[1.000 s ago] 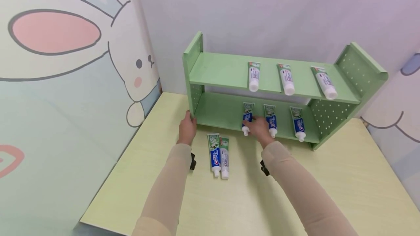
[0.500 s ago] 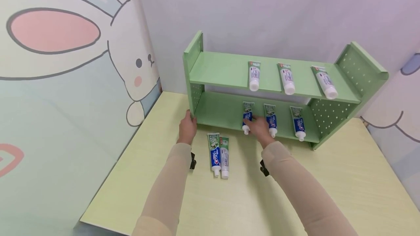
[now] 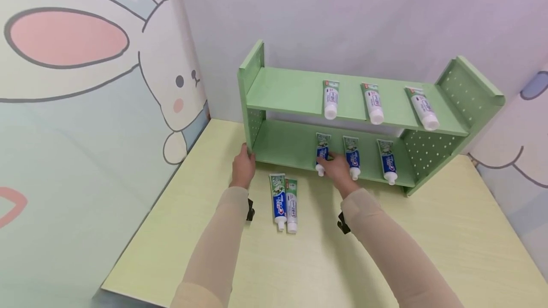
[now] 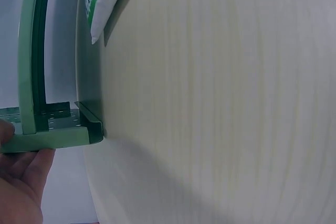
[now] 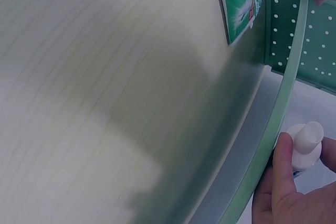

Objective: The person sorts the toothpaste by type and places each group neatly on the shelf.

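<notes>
On the lower board of the green two-tier shelf (image 3: 284,90), my right hand (image 3: 338,170) holds a blue-and-green toothpaste tube (image 3: 323,142) near its cap end. The right wrist view shows its white cap (image 5: 308,139) between thumb and fingers, at the board's front edge. At the far left, my left hand (image 3: 243,167) grips the shelf's side panel (image 4: 52,139), thumb on one face and fingers on the other. Two more blue-and-green tubes, a middle one (image 3: 352,153) and a right one (image 3: 387,160), lie on the lower board, caps forward.
Three white-and-green tubes lie on the upper board: left (image 3: 331,98), middle (image 3: 373,103) and right (image 3: 423,108). Between my arms, a blue-and-green tube (image 3: 278,198) and a white-and-green tube (image 3: 291,205) lie side by side on the table (image 3: 282,270). Walls stand behind and at the left.
</notes>
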Tool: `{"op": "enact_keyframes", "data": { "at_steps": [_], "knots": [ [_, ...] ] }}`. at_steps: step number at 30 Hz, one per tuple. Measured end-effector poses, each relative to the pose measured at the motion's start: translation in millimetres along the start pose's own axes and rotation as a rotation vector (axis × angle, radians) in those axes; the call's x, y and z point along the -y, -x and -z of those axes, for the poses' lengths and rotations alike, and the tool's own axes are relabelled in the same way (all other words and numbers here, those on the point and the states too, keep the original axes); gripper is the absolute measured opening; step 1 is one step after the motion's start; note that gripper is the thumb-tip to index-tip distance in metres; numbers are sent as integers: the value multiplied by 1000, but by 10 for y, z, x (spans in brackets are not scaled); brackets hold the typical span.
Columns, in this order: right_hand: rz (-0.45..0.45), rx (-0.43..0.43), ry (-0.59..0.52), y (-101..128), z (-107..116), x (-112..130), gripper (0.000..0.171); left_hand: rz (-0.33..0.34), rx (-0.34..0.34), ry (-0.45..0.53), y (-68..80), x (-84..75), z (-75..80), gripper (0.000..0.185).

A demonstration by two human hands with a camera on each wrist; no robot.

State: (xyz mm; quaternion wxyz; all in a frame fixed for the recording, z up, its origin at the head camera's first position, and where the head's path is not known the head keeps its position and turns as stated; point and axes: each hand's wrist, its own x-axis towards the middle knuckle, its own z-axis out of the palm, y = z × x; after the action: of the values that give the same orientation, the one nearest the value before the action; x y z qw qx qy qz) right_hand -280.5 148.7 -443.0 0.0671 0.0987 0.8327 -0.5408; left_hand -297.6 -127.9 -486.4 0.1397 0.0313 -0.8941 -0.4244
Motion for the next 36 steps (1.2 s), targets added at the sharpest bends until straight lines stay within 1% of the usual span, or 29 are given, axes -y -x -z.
{"op": "enact_keyframes", "data": {
  "at_steps": [4, 10, 15, 22, 26, 28, 32, 36],
  "knots": [
    [8, 0, -11, 28, -3, -7, 66, -5, -4, -10, -7, 1, -5, 31],
    [11, 7, -37, 56, -9, -40, 65, 14, 10, 3, 8, 16, -13, 32],
    [28, 6, -9, 92, -7, -53, 66, 11, 15, 9, 12, 27, -21, 32],
    [42, 5, -3, 148, 4, -57, 66, 1, -1, 6, -3, -1, -1, 30],
    [46, 13, 9, 173, 9, -70, 69, 14, 5, -4, -4, -18, 12, 31],
    [47, 20, -3, 186, 11, -84, 69, 20, 6, -10, -2, -20, 14, 32],
    [63, 28, -20, 230, 17, -112, 69, 23, 6, -10, 1, -13, 9, 32],
    [74, 30, -7, 292, 16, -129, 69, 22, 11, -8, -6, -4, 0, 32]
  ]
}}
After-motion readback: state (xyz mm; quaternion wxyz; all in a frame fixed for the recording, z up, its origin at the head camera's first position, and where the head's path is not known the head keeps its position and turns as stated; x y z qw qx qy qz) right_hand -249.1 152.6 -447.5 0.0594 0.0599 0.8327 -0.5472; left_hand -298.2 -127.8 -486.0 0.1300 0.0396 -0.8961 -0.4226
